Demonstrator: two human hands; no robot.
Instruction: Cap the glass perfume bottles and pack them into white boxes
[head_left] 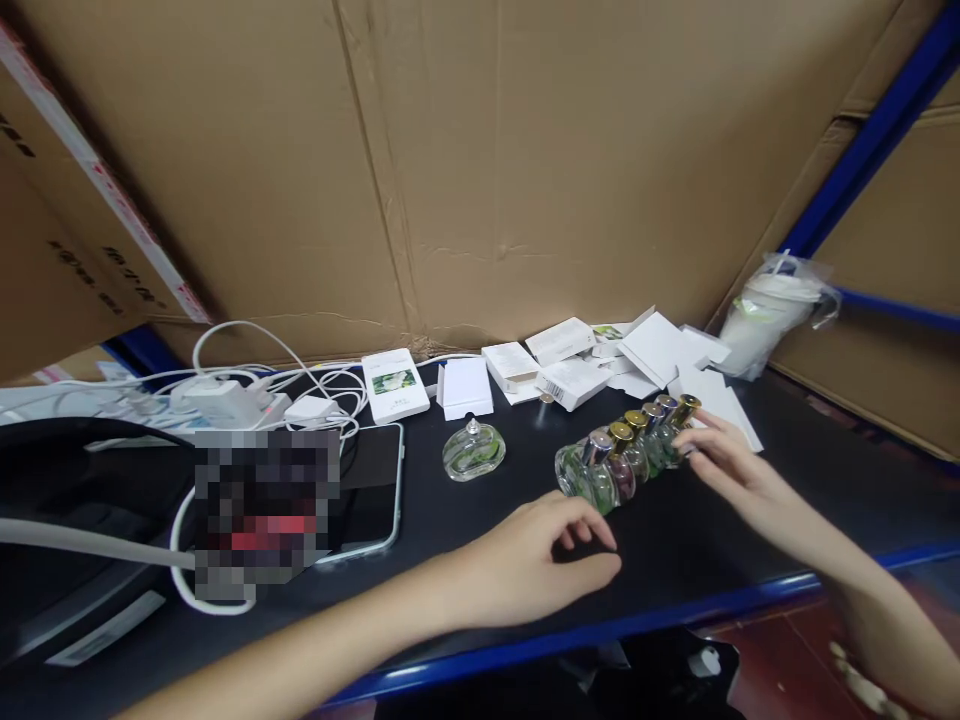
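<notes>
A row of several small glass perfume bottles (626,455) with gold and silver caps stands on the black tabletop (480,520). My right hand (731,465) rests against the right end of the row, fingers curved on the last bottle. My left hand (540,565) lies just in front of the row's left end, fingers curled loosely, holding nothing that shows. A single clear round bottle (472,450) stands apart, left of the row.
Small white boxes (570,365) and flat cartons lie at the back. A phone (371,490) lies at the left, beside white chargers and cables (240,395). A wrapped white cup (765,315) stands at the far right. Cardboard walls surround the table; a blue edge (600,630) runs along its front.
</notes>
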